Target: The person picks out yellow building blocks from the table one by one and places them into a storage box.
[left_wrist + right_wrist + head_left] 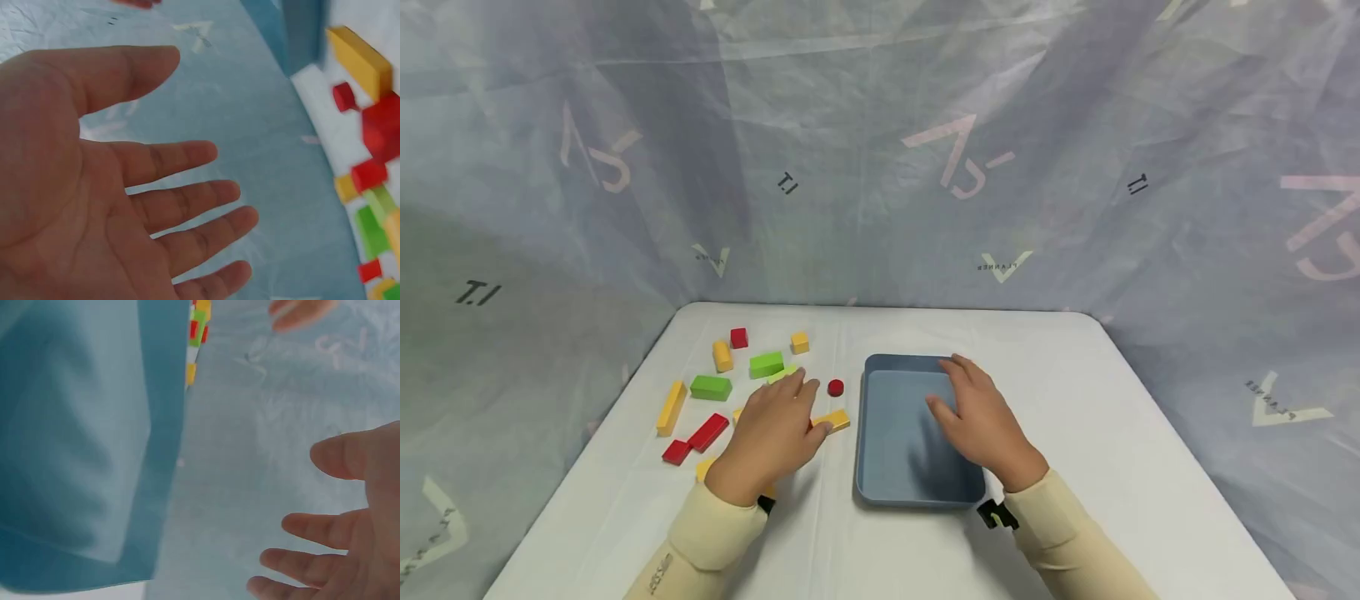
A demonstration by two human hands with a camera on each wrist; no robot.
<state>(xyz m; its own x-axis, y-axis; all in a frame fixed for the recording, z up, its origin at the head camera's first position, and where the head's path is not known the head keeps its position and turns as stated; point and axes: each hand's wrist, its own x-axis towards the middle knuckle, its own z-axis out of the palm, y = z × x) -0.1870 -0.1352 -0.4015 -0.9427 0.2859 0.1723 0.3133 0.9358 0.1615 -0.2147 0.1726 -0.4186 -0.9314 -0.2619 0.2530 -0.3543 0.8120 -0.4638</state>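
My left hand (772, 433) hovers over scattered coloured blocks on the left of the table, fingers spread and nothing held. In the left wrist view the palm (94, 187) is bare. A yellow block (832, 422) lies by its thumb, and a small red round block (836, 387) sits just beyond. Over the right part of a blue-grey tray (887, 433) is my right hand (988, 425), its fingers extended. The right wrist view shows that hand (337, 544) holding nothing beside the tray (159, 437). Some blocks are partly hidden beneath the left hand.
Green blocks (711, 387), red blocks (708, 432) and a long yellow block (671, 408) lie at the left. Farther back are a red cube (739, 337) and a yellow cube (800, 342). A grey printed sheet (865, 208) hangs behind the white table (1075, 433).
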